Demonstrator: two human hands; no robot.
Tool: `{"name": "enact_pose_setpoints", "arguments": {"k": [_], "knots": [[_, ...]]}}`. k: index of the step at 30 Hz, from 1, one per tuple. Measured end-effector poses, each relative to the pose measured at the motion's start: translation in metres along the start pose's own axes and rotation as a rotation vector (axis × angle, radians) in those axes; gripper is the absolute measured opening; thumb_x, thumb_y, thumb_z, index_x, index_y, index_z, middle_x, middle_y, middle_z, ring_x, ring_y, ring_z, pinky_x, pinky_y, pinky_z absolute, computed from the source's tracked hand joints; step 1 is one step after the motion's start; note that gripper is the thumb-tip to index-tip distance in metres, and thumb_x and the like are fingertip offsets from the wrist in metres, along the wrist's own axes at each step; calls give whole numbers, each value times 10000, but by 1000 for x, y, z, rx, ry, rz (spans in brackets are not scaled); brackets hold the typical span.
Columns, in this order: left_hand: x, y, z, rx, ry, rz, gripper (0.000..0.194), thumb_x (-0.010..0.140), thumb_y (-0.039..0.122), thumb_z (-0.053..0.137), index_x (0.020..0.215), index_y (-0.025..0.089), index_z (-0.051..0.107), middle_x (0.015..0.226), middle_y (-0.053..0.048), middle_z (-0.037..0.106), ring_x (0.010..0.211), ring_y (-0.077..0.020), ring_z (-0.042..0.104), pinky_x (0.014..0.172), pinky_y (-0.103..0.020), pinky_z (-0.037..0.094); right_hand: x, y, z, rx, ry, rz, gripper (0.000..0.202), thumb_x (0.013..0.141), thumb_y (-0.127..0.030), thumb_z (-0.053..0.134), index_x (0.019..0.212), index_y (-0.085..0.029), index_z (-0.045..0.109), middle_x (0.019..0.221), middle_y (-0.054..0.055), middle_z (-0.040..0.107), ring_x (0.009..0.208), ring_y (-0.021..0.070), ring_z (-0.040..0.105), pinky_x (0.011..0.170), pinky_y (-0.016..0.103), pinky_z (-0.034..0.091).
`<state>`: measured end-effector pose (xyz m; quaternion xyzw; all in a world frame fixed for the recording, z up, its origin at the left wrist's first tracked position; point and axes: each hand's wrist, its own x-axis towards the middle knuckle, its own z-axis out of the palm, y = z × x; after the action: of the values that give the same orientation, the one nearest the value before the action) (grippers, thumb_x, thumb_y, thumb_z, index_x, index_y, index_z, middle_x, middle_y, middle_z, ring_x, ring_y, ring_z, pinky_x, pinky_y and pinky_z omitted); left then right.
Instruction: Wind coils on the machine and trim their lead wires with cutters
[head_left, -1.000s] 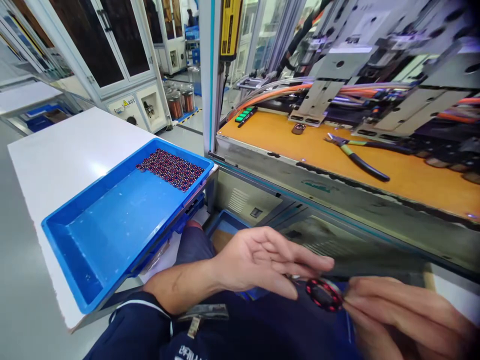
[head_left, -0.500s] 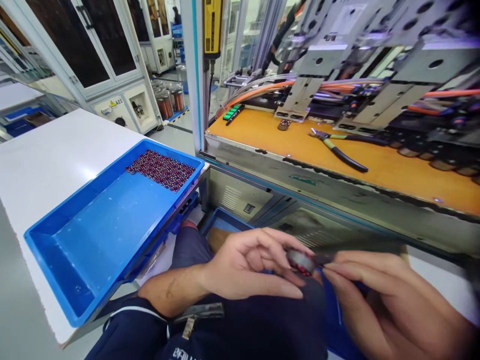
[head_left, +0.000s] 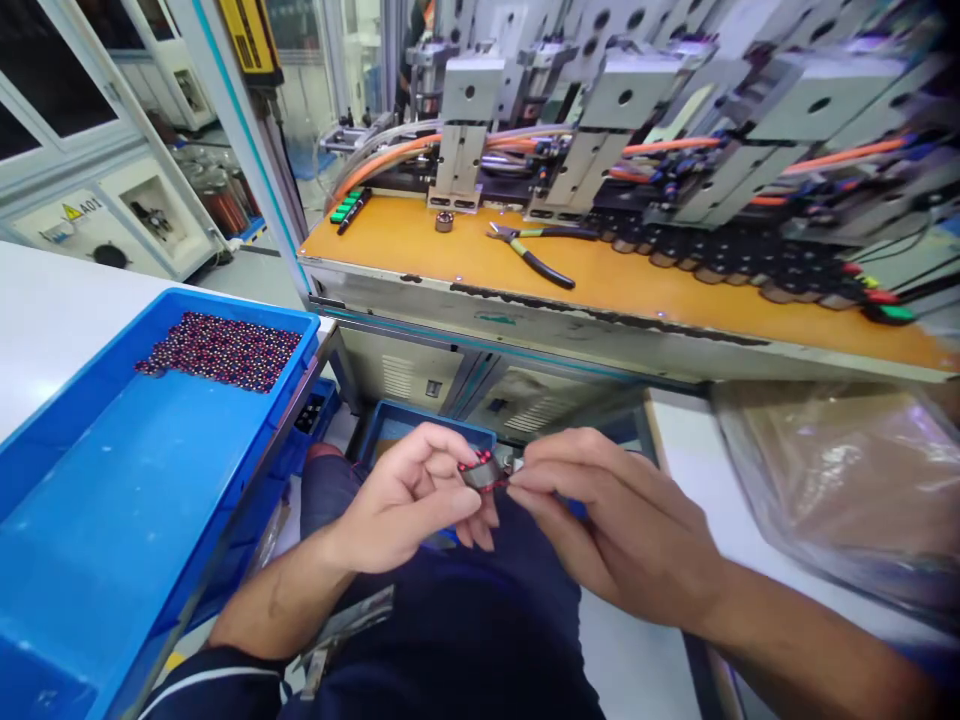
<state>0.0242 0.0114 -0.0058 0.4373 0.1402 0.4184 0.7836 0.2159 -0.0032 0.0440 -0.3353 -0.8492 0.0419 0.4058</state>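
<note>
Between the thumb and fingers of my left hand (head_left: 420, 490) is a small round motor stator (head_left: 482, 474), a grey metal ring with red parts along both edges. It is held tilted, above my lap. My right hand (head_left: 615, 510) is closed in a pinch at the stator's right side. A small pale, shiny bit shows at its fingertips, too small to name, and I cannot tell whether it is joined to the stator.
On the left, a blue tray (head_left: 176, 440) holds many small dark and red round parts (head_left: 225, 350) at its far end. Cutting pliers (head_left: 532, 255), a single round part (head_left: 444, 221) and a marker (head_left: 354, 212) lie on the orange machine bench (head_left: 405, 250). At right is a plastic-wrapped package (head_left: 847, 470).
The view has swung right, bringing the package into sight. Both hands are still together at the stator, which now shows more sharply, with its red edges visible.
</note>
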Motion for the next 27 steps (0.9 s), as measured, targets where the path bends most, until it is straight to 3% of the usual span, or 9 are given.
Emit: {"name": "enact_pose_setpoints", "arguments": {"k": [4, 8, 11, 13, 16, 19, 21, 24, 27], "knots": [[0, 2, 2, 80, 100, 194, 235, 773, 70, 742, 820, 178, 538, 1147, -7, 659, 928, -175, 734, 774, -285, 606, 4, 0, 3, 27, 62, 115, 107, 882, -60, 563, 905, -159, 592, 784, 47, 638, 713, 114, 621, 629, 214, 521], [2, 4, 0, 57, 154, 257, 370, 706, 213, 834, 723, 197, 465, 975, 16, 716, 1133, -256, 670, 949, -402, 560, 6, 2, 3, 157, 46, 123, 114, 899, -90, 539, 882, -192, 586, 766, 28, 624, 699, 113, 611, 630, 223, 530], [5, 4, -3, 55, 147, 137, 336, 739, 432, 794, 895, 225, 580, 1030, -30, 715, 1120, -243, 664, 926, -354, 549, 4, 5, 1, 179, 29, 69, 111, 916, -117, 536, 893, -209, 595, 813, 35, 640, 740, 118, 628, 661, 226, 536], [7, 2, -5, 65, 50, -43, 405, 820, 529, 679, 1007, 176, 611, 980, -81, 717, 942, -211, 704, 811, -313, 559, 3, 7, -1, 170, 23, 40, 109, 927, -124, 529, 897, -201, 601, 822, 39, 645, 738, 109, 627, 662, 213, 531], [6, -2, -7, 60, -77, -183, 379, 900, 492, 590, 993, 125, 598, 733, -56, 692, 647, -155, 678, 624, -262, 532, 1, 9, -2, 148, 24, 20, 112, 936, -133, 522, 894, -192, 607, 809, 35, 643, 706, 97, 618, 637, 194, 523], [5, -6, -7, 101, -23, -57, 205, 914, 292, 621, 1069, 171, 562, 762, -19, 700, 646, -136, 694, 595, -225, 539, -1, 9, -2, 105, 49, 34, 118, 929, -135, 527, 887, -205, 611, 813, 29, 654, 704, 104, 628, 628, 202, 524], [5, -6, -4, 154, 37, 57, 220, 890, 159, 640, 1085, 218, 556, 874, -6, 715, 712, -130, 723, 630, -216, 563, -2, 9, 0, 90, 92, 79, 121, 914, -111, 541, 862, -203, 599, 791, 20, 651, 697, 102, 621, 627, 204, 520], [8, -5, 0, 227, 92, 219, 264, 796, 71, 724, 955, 219, 574, 1092, -6, 694, 793, -136, 739, 713, -251, 599, -3, 8, 5, 125, 154, 158, 135, 889, -67, 555, 832, -187, 574, 744, 12, 625, 683, 92, 598, 619, 198, 504], [12, -4, 4, 261, 130, 342, 264, 739, 60, 773, 813, 185, 553, 1078, 0, 701, 836, -132, 728, 766, -257, 605, -4, 7, 9, 175, 190, 187, 137, 878, -55, 564, 820, -179, 568, 719, 9, 605, 667, 93, 582, 603, 203, 491]]}}
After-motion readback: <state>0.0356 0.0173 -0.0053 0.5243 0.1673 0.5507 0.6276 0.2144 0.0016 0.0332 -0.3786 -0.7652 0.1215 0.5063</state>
